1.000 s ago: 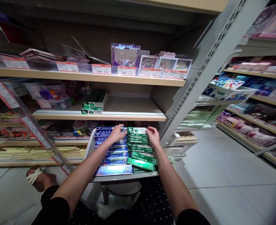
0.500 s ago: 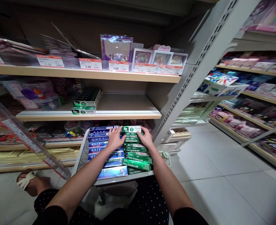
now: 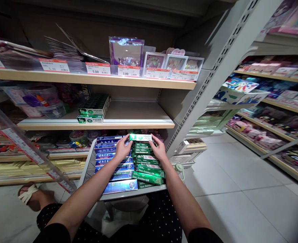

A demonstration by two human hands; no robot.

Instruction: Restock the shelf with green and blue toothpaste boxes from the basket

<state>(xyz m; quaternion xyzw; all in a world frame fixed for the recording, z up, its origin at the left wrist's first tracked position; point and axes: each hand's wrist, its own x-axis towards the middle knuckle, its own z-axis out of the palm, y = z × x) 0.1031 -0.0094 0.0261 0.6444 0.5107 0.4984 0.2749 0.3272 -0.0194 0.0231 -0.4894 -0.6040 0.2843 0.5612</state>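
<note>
Between my two hands is a green and white toothpaste box point(image 3: 140, 137), held by its ends at the far end of a grey basket point(image 3: 88, 165). My left hand point(image 3: 123, 147) grips the box's left end, and my right hand point(image 3: 158, 147) has the right end. Below them in the basket lies a column of green toothpaste boxes point(image 3: 146, 178). Beside it, on the left, runs a column of blue boxes point(image 3: 120, 186). On the shelf ahead, similar green and white boxes point(image 3: 90, 118) are stacked in a row two layers high.
The middle shelf point(image 3: 138, 113) is in front of the basket. Above it, a shelf with price tags point(image 3: 128, 70) carries packaged goods. Plastic tubs point(image 3: 46, 101) stand at left. A grey upright post point(image 3: 209, 77) rises at right, with a tiled floor point(image 3: 229, 189) beyond.
Both hands have lifted the green and white toothpaste box slightly and tipped it. My left hand has moved from over the blue boxes to the box's left end.
</note>
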